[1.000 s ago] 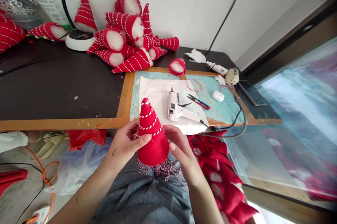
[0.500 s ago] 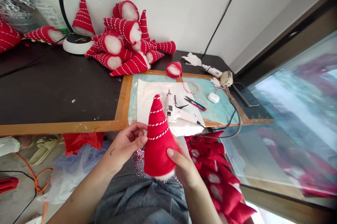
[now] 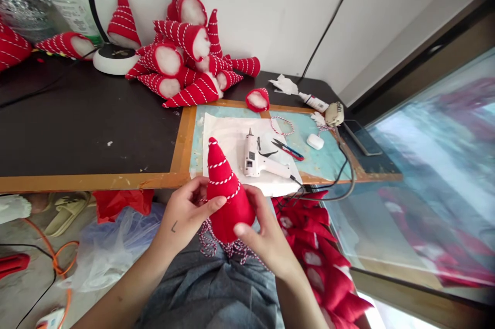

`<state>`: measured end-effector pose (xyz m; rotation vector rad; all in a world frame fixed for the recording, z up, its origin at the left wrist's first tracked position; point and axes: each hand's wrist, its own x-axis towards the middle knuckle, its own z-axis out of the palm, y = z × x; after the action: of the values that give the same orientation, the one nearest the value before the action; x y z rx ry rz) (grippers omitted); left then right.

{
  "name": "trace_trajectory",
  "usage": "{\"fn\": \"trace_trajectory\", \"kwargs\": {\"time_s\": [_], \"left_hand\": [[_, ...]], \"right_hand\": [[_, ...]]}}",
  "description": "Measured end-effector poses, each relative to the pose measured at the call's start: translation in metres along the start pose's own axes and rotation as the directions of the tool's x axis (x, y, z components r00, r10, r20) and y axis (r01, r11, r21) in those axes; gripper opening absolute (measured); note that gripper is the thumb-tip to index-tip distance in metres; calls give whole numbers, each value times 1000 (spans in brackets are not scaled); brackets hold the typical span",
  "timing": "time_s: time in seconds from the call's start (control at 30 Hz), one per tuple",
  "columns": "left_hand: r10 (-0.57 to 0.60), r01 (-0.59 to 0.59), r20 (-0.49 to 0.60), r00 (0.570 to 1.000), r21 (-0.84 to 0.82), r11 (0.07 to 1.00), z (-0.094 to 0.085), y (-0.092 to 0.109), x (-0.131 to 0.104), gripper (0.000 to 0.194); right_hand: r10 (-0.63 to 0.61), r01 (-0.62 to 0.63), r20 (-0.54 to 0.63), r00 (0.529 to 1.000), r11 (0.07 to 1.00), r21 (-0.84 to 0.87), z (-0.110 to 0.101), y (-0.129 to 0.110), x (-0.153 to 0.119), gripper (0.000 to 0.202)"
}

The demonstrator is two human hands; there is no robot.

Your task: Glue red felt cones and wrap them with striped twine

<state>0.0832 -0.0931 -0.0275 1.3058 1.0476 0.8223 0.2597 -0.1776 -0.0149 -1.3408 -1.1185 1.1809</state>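
Note:
Between my hands, above my lap, is a red felt cone hat [image 3: 229, 218] with red-and-white twisted cord wound around its upper half. Its tip leans to the left. My left hand [image 3: 191, 210] grips the hat's left side, thumb lying across the front below the cord. On the right side, my right hand [image 3: 263, 231] holds the lower part, thumb in front and fingers behind. Loose twisted cord [image 3: 209, 241] hangs in a bunch beneath the hat over my lap. A white glue gun [image 3: 253, 156] lies on white paper [image 3: 220, 128] just beyond the hat.
Snips [image 3: 288, 149] and a cord loop [image 3: 282, 126] lie right of the glue gun. Several stuffed striped hats [image 3: 197, 89] are piled at the back, beside a lamp base [image 3: 115, 60]. More red felt pieces [image 3: 320, 262] sit below the table at right, near a glass pane [image 3: 425, 190].
The hat has turned and tipped, its tip swinging left and its white-stuffed bottom edge going out of sight. My right hand has shifted its hold slightly.

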Motion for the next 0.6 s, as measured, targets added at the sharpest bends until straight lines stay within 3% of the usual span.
{"fn": "trace_trajectory", "kwargs": {"time_s": [0.07,0.17,0.27,0.37,0.5,0.6], "left_hand": [[19,-17,-32,999,63,998,0,2,0,58],[31,-32,19,999,42,999,-2,3,1,55],[57,-53,67,996,-70,996,-5,3,2,60],[121,-117,37,992,-97,988,-6,5,2,55],[134,-132,36,990,-46,990,-5,1,3,33],[86,-89,102,991,22,996,-7,-8,4,31]], "right_hand": [[8,-24,-93,996,984,-178,8,-2,-1,78],[0,-37,-165,986,975,-220,11,0,2,61],[36,-40,-112,993,999,-34,5,8,7,43],[114,-97,-79,990,976,195,1,16,9,38],[206,-130,-84,975,834,537,7,22,11,40],[290,-141,-108,951,717,683,10,23,12,44]]}}
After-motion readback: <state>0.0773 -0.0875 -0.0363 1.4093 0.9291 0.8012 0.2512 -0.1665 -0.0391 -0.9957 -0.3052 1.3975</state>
